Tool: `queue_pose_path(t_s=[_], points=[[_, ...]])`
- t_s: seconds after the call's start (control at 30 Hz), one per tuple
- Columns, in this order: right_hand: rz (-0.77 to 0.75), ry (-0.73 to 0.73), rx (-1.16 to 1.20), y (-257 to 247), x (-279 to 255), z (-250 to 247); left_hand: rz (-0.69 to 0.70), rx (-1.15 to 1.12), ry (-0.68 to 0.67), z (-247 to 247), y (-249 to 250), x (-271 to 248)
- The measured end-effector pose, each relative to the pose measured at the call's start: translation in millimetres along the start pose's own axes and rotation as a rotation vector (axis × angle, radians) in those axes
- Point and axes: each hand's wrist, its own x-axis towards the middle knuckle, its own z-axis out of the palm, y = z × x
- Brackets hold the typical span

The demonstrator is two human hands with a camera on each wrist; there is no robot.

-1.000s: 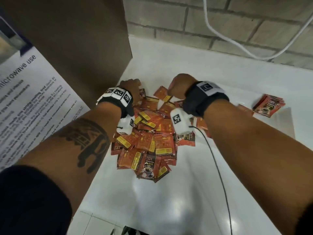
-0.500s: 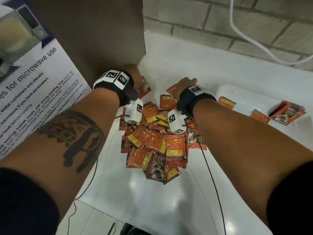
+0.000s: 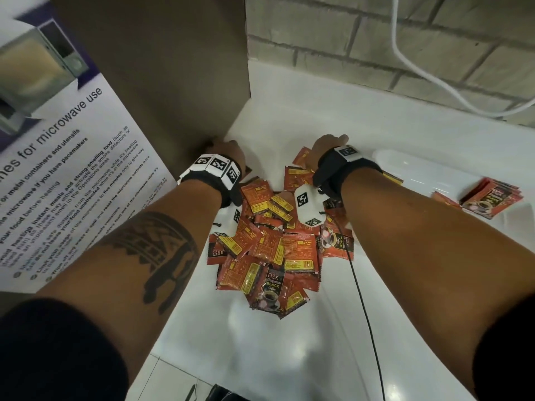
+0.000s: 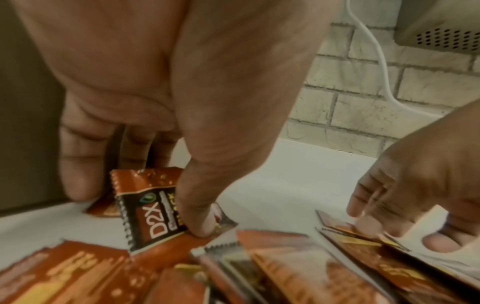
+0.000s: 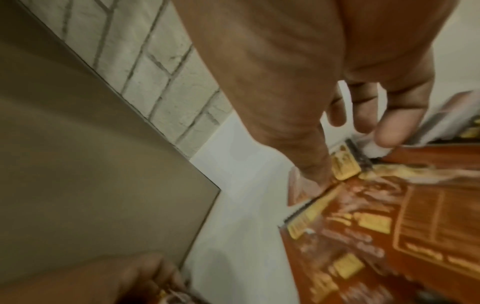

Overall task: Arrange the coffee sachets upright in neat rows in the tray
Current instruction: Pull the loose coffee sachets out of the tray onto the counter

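Note:
A loose pile of red coffee sachets point(image 3: 272, 244) lies on the white counter. My left hand point(image 3: 228, 151) is at the pile's far left corner, by the brown panel. In the left wrist view its thumb point(image 4: 197, 222) and fingers pinch one D2X sachet point(image 4: 145, 211). My right hand point(image 3: 327, 146) is at the pile's far edge. Its thumb point(image 5: 311, 164) and forefinger point(image 5: 389, 131) pinch the edge of a sachet point(image 5: 345, 164) there. The white tray point(image 3: 411, 160) stands to the right, with a small stack of sachets point(image 3: 492, 196) at its right end.
A tall brown panel point(image 3: 162, 82) with a microwave notice point(image 3: 63, 175) closes off the left side. A brick wall point(image 3: 376, 39) with a white cable point(image 3: 428, 76) runs along the back. A black wrist cable point(image 3: 364, 314) trails over the counter towards me.
Both hands have reached further, to the pile's far edge. The left hand has shifted towards the brown panel.

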Motion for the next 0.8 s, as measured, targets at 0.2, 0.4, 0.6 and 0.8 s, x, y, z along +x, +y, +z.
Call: queue_pose_path(t_s=[0.2, 0.4, 0.6, 0.8], points=[[-0.049, -0.004, -0.032, 9.7, -65.6, -20.0, -0.046, -0.107, 0.008, 5.4, 3.6, 6.2], [-0.102, 0.04, -0.07, 2.5, -71.0, 1.3, -0.05, -0.139, -0.003, 3.9, 6.0, 4.3], [-0.051, 0.066, -0.072, 4.4, -62.8, 6.2, 0.036, -0.148, -0.02, 0.7, -1.9, 1.7], [0.051, 0.098, -0.004, -4.4, -61.5, 10.0, 0.028, -0.158, 0.019, 7.5, -2.1, -6.3]])
